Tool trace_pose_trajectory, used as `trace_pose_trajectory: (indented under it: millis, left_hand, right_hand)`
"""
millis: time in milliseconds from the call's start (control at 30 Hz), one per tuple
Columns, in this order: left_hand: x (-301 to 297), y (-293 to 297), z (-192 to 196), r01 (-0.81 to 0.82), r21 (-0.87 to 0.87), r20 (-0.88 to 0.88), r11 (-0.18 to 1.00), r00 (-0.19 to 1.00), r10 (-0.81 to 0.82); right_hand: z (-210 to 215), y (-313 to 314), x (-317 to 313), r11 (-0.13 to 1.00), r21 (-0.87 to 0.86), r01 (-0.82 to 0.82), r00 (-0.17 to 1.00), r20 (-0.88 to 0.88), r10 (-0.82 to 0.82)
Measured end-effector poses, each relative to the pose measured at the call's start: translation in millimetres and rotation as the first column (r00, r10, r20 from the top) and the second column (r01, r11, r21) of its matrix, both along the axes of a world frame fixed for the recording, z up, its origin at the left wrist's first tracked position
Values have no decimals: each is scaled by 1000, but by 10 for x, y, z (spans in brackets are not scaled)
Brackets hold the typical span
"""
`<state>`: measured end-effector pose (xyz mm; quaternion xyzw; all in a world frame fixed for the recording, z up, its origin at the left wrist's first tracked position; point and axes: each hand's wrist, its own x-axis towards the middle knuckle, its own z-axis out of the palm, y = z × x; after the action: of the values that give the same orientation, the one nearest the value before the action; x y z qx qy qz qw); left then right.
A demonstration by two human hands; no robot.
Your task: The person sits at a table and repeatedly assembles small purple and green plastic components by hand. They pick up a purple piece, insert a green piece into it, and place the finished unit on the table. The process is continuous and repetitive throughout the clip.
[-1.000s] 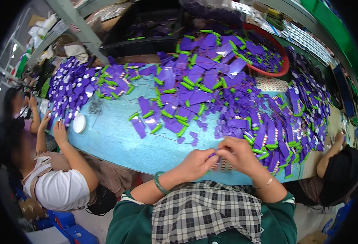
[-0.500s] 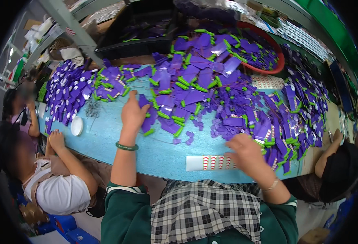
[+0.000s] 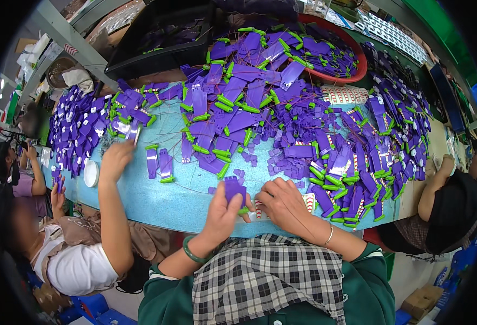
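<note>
My left hand (image 3: 220, 218) is closed around a flat purple piece (image 3: 234, 189) with a green end, raised over the near edge of the table. Just to its right, my right hand (image 3: 288, 205) bends its fingers down over a white sticker strip (image 3: 309, 201) with red marks. Most of that strip lies under the hand, and whatever its fingertips pinch is hidden. Ahead of both hands, a heap of purple pieces (image 3: 244, 120) with green ends and thin wires spreads over the table. Two such pieces (image 3: 165, 164) lie apart to the left.
A co-worker's hand (image 3: 117, 157) reaches onto the blue table (image 3: 184, 208) from the left, near a white round lid (image 3: 90, 174). Behind the heap stand a black bin (image 3: 157, 62) and a red basin (image 3: 362, 67). Another person's arm (image 3: 434, 187) is at the right.
My left hand has come back from the heap toward me with a purple piece. My right hand has shifted left along the sticker strip. The co-worker on the left now reaches over the table.
</note>
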<state>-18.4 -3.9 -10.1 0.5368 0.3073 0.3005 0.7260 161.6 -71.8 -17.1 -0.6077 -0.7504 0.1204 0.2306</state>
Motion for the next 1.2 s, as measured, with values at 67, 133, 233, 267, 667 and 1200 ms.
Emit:
trace_pose_trajectory:
  millis: [67, 133, 233, 267, 667, 1200]
  left_hand:
    - [-4, -72, -138, 53, -67, -56, 996, 997, -57]
    - [-7, -95, -260, 42, -50, -50, 998, 998, -45]
    - [-16, -78, -239, 62, -69, -132, 996, 989, -70]
    - [-7, -60, -197, 74, -84, -173, 994, 981, -87]
    - [93, 74, -17, 109, -137, -19, 985, 993, -113]
    - [167, 36, 135, 239, -502, 323, 831, 943, -77]
  right_hand:
    - [-59, -3, 0, 1000, 2, 0, 999, -51, 0]
    - [-91, -9, 10, 1000, 13, 8, 992, -127, -6]
    - [-149, 4, 11, 997, 76, 5, 987, -160, 8]
    - [-142, 13, 34, 1000, 30, -1, 960, -279, 9]
    - [351, 70, 92, 986, -123, 111, 679, -715, -165]
    - [121, 39, -4, 945, -314, 86, 407, -855, -321]
